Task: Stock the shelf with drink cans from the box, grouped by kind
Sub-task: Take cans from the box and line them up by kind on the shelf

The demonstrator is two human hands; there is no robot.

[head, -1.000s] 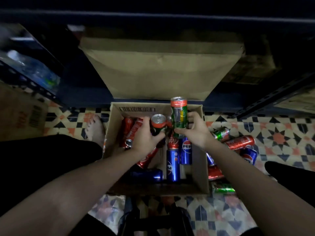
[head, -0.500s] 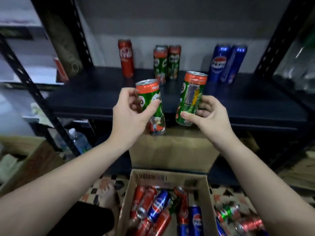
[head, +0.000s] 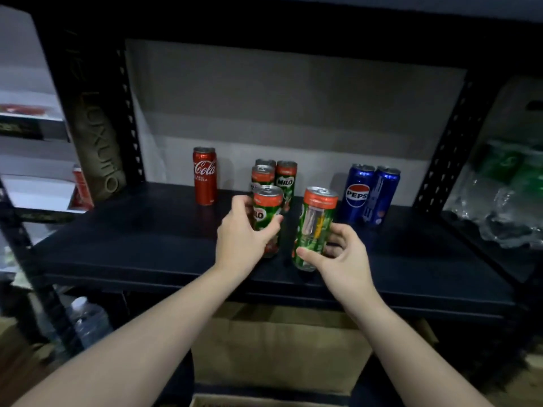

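Observation:
My left hand (head: 245, 237) grips a green Milo can (head: 268, 211) standing upright on the dark shelf (head: 147, 239), just in front of the Milo group (head: 279, 177) at the back. My right hand (head: 338, 257) holds a second green Milo can (head: 316, 224), tilted slightly, its base at the shelf surface to the right of the first. A red Coca-Cola can (head: 204, 175) stands alone at the back left. Two blue Pepsi cans (head: 371, 193) stand at the back right. Only the top edge of the box (head: 264, 402) shows at the bottom.
Black perforated uprights (head: 449, 142) frame the shelf on both sides. A tan rolled item (head: 98, 148) leans at the left post. Plastic-wrapped bottles (head: 505, 195) fill the right bay. A brown cardboard flap (head: 279, 345) stands under the shelf, a water bottle (head: 88, 318) at lower left.
Both hands lifted a Milo can each out of the box, carried them up and forward, and now have them down on the shelf in front of the Milo group.

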